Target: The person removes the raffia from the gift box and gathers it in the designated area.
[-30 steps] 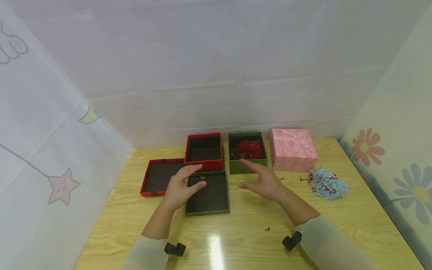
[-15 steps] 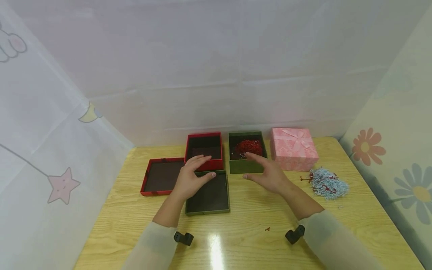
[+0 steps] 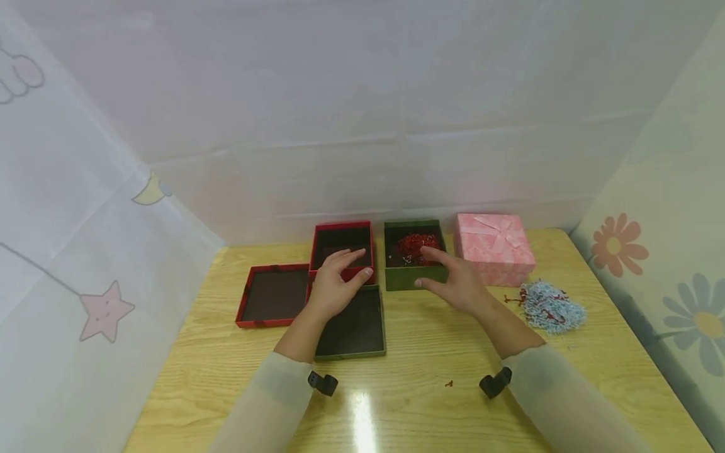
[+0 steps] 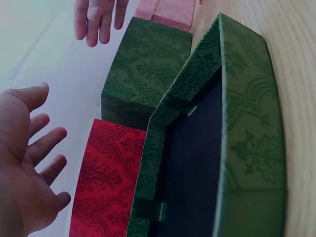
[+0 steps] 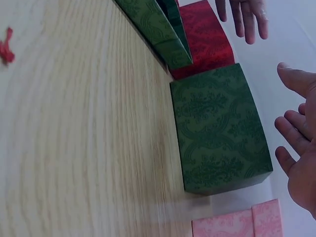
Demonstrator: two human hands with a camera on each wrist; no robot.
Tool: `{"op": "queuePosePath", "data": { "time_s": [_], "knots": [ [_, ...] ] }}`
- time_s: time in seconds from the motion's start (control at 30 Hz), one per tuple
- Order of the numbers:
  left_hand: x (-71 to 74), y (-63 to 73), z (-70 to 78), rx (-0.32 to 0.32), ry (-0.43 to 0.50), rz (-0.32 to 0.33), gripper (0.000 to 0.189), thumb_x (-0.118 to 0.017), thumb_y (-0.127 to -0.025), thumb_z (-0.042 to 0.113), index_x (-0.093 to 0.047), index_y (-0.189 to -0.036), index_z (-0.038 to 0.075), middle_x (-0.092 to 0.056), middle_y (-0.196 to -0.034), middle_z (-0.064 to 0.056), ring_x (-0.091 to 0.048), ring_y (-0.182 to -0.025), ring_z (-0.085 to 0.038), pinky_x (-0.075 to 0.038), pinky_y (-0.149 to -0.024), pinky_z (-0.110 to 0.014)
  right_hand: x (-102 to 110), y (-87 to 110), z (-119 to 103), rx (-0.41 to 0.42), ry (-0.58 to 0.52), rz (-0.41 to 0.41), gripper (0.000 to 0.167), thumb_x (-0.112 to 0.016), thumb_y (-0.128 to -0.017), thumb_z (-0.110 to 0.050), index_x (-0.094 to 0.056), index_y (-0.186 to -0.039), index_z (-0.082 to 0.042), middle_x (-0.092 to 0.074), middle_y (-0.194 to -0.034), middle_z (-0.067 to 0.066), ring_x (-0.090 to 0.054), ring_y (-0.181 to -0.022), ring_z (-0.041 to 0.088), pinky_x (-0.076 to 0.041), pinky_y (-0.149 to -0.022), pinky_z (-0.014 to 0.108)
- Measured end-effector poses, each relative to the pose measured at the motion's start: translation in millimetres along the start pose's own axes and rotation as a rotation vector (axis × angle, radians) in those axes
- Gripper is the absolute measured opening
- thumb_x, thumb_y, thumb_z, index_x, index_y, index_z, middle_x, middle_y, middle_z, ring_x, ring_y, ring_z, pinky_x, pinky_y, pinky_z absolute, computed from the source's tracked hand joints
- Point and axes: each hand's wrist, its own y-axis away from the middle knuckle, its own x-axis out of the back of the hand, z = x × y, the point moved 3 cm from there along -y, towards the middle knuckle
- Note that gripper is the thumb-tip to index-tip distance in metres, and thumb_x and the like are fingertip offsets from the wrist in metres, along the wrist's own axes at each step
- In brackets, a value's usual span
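My left hand (image 3: 335,284) hovers over the front of the open red box (image 3: 342,224) and the back of the green lid (image 3: 352,330), fingers spread and holding nothing. My right hand (image 3: 461,286) is held above the front right of the green box (image 3: 416,279), also with fingers apart and nothing in them. Inside that box lies red crinkled paper shred (image 3: 416,242) with a few pale bits. In the right wrist view, the patterned green box (image 5: 219,128) stands beside my right hand (image 5: 301,138). The left wrist view has my left hand (image 4: 27,163) near the red box (image 4: 106,182).
A red lid (image 3: 277,297) lies inside-up at the left, beside the green lid. The closed pink box (image 3: 493,245) with a bow stands right of the green box. Light blue shred (image 3: 552,309) mixed with red lies in front of it. A red scrap (image 3: 449,383) lies near the front.
Both hands have moved forward and to the right, the left hand farther. Neither hand has picked anything up. The boxes, lids and shred stay in place.
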Motion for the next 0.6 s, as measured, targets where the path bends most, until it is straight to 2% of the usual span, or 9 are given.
{"op": "queuePosePath", "data": {
  "time_s": [0.07,0.1,0.13,0.17,0.2,0.23,0.3,0.47,0.6],
  "knots": [
    [-2.2,-3.3,1.4,-0.006,-0.025,-0.004,0.054,-0.070,-0.099,0.047,-0.062,-0.147,0.025,-0.058,-0.149,-0.001,-0.038,-0.148,-0.022,-0.034,-0.116,-0.063,1.7,-2.2,3.9,-0.008,-0.002,0.005,0.072,-0.081,-0.092,-0.039,-0.052,-0.154,-0.018,-0.060,-0.147,0.008,-0.060,-0.059,0.016,-0.052,-0.056,0.035],
    [-3.4,-4.6,1.7,-0.007,-0.038,-0.004,0.053,-0.070,-0.099,0.046,-0.062,-0.147,0.024,-0.060,-0.148,-0.001,-0.038,-0.148,-0.022,-0.035,-0.116,-0.062,2.7,-3.4,5.0,-0.008,-0.001,0.007,0.072,-0.081,-0.092,-0.038,-0.052,-0.154,-0.018,-0.060,-0.148,0.008,-0.049,-0.049,0.011,-0.048,-0.051,0.034],
    [-4.5,-5.9,2.0,-0.011,-0.050,-0.006,0.053,-0.070,-0.099,0.045,-0.062,-0.147,0.024,-0.060,-0.147,0.000,-0.038,-0.148,-0.022,-0.033,-0.117,-0.062,3.5,-4.5,6.1,-0.005,0.002,0.008,0.072,-0.081,-0.092,-0.038,-0.052,-0.154,-0.016,-0.060,-0.147,0.008,-0.034,-0.041,0.008,-0.044,-0.050,0.033],
    [-5.8,-7.1,2.1,-0.016,-0.060,-0.006,0.052,-0.071,-0.099,0.043,-0.062,-0.147,0.024,-0.061,-0.146,-0.001,-0.039,-0.148,-0.023,-0.031,-0.119,-0.062,4.4,-5.7,6.6,0.001,-0.002,0.009,0.071,-0.081,-0.092,-0.036,-0.052,-0.154,-0.015,-0.060,-0.148,0.009,-0.033,-0.041,0.005,-0.049,-0.057,0.033],
    [-7.2,-8.5,2.2,-0.021,-0.070,-0.009,0.052,-0.071,-0.099,0.042,-0.062,-0.147,0.023,-0.062,-0.145,-0.001,-0.038,-0.148,-0.024,-0.028,-0.120,-0.062,5.2,-6.8,7.7,0.007,0.002,0.011,0.072,-0.081,-0.092,-0.037,-0.052,-0.154,-0.013,-0.060,-0.148,0.010,-0.021,-0.039,0.005,-0.047,-0.056,0.033],
    [-8.6,-10.0,2.5,-0.027,-0.082,-0.013,0.052,-0.071,-0.099,0.041,-0.062,-0.147,0.023,-0.062,-0.145,-0.001,-0.038,-0.149,-0.025,-0.025,-0.121,-0.063,6.3,-7.9,8.1,0.008,0.002,0.011,0.072,-0.081,-0.093,-0.036,-0.052,-0.153,-0.012,-0.059,-0.148,0.010,-0.020,-0.039,0.005,-0.049,-0.064,0.035],
    [-11.3,-13.3,3.7,-0.043,-0.112,-0.020,0.052,-0.072,-0.099,0.039,-0.062,-0.147,0.022,-0.063,-0.144,-0.002,-0.039,-0.148,-0.028,-0.017,-0.122,-0.066,8.8,-10.4,8.9,0.012,0.009,0.020,0.071,-0.082,-0.092,-0.035,-0.053,-0.152,-0.010,-0.060,-0.148,0.010,-0.019,-0.040,0.004,-0.050,-0.069,0.039],
    [-18.3,-20.5,6.6,-0.057,-0.202,-0.037,0.054,-0.072,-0.098,0.042,-0.062,-0.147,0.022,-0.064,-0.143,-0.002,-0.039,-0.148,-0.033,-0.010,-0.121,-0.070,14.6,-15.5,12.7,-0.026,0.011,0.036,0.069,-0.082,-0.092,-0.034,-0.054,-0.153,-0.015,-0.060,-0.147,0.011,-0.023,-0.039,0.005,-0.043,-0.050,0.034],
    [-23.4,-24.5,8.1,-0.047,-0.244,-0.048,0.057,-0.071,-0.098,0.046,-0.061,-0.148,0.021,-0.062,-0.146,-0.002,-0.036,-0.149,-0.033,-0.007,-0.121,-0.071,16.6,-19.0,15.2,-0.040,0.015,0.034,0.068,-0.081,-0.093,-0.032,-0.053,-0.153,-0.016,-0.063,-0.143,0.015,-0.024,-0.038,0.005,-0.041,-0.047,0.032]
  ]
}}
